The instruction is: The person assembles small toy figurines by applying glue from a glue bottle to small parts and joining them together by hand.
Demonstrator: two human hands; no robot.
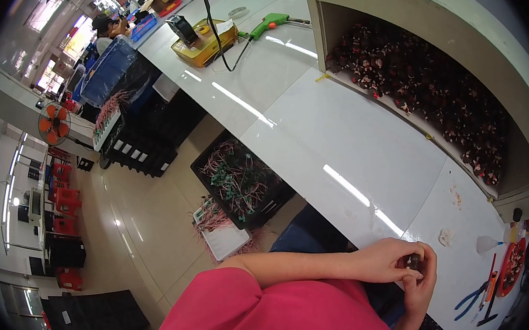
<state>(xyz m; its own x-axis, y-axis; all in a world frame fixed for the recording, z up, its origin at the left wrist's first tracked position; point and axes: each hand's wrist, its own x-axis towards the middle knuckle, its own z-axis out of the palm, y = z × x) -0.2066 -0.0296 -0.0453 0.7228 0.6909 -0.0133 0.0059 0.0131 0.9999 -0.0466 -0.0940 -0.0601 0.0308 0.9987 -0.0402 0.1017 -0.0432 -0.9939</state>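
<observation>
Both my hands meet at the near edge of the white table. A small dark, rounded part (pixel 414 262) sits between their fingertips, and its exact kind is hard to make out. My left hand (pixel 383 261) reaches in from the left, fingers curled and closed on the part. From below, my right hand (pixel 420 290) wraps around the other side, its fingers bent over the piece and covering much of it. Just beyond the hands, a whitish crumpled lump (pixel 445 237) lies on the table.
A shelf compartment holds a heap of small dark parts (pixel 410 83). At right are blue-handled pliers (pixel 470 302), an orange tool (pixel 490 286), a red tray (pixel 511 268) and a clear bottle (pixel 487 245). A green glue gun (pixel 269 24) lies farther off. A black crate (pixel 267 210) holds wired green pieces.
</observation>
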